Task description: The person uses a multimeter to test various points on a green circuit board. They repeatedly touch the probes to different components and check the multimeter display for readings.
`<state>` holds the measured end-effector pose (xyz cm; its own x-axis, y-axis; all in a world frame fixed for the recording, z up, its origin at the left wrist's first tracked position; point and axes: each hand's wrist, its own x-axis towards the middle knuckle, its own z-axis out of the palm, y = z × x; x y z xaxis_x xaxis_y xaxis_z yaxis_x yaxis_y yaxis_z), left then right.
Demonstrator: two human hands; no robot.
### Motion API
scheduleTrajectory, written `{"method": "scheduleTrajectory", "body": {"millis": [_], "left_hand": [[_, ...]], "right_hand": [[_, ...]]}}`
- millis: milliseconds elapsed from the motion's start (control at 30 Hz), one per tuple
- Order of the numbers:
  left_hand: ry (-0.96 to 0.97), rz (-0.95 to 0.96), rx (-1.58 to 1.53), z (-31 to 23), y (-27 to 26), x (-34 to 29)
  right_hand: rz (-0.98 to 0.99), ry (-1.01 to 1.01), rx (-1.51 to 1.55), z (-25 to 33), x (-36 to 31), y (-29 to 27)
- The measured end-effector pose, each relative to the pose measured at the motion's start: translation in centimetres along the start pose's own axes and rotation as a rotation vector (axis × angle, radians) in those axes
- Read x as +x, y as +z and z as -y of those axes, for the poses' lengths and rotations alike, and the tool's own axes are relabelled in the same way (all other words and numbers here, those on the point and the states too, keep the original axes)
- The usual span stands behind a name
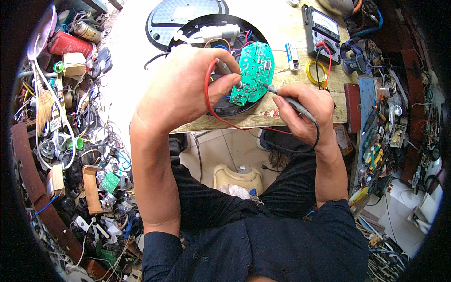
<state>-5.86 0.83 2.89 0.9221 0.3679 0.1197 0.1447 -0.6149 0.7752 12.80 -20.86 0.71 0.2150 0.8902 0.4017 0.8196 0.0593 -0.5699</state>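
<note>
A green circuit board (256,70) rests tilted on the rim of a round black housing (190,29), its soldered side facing up. My left hand (188,82) is closed round a grey test probe (222,66) with a red lead, its tip end down at the board's left part. In my right hand (312,110) is a second test probe (300,109) with a black lead, pinched between thumb and fingers. That probe points left, its tip at the board's right half; whether it touches metal is too small to tell. Wires and a white cylindrical part (221,32) sit inside the housing.
An analog multimeter (322,33) with red and black leads stands at the table's far right. Near it lie a small box (291,56) and a yellow ring (315,72). A round textured cover (162,21) lies behind the housing. Cluttered electronic scraps (108,183) line both sides.
</note>
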Motion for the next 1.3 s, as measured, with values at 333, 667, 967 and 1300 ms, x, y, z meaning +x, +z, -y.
{"method": "scheduleTrajectory", "body": {"millis": [333,667,967,1300], "left_hand": [[0.023,-0.008,-0.021,0.29,0.18,0.03],[0.028,0.001,0.010,0.14,0.03,0.12],[0.010,0.000,0.024,0.16,0.09,0.06],[-0.021,-0.010,0.071,-0.26,0.07,-0.02]], "right_hand": [[0.005,-0.007,-0.004,-0.10,-0.11,0.20],[0.007,0.026,0.020,-0.11,-0.26,0.16],[0.025,0.044,0.007,0.16,-0.18,-0.01],[0.030,0.046,0.002,0.23,-0.19,-0.02]]}}
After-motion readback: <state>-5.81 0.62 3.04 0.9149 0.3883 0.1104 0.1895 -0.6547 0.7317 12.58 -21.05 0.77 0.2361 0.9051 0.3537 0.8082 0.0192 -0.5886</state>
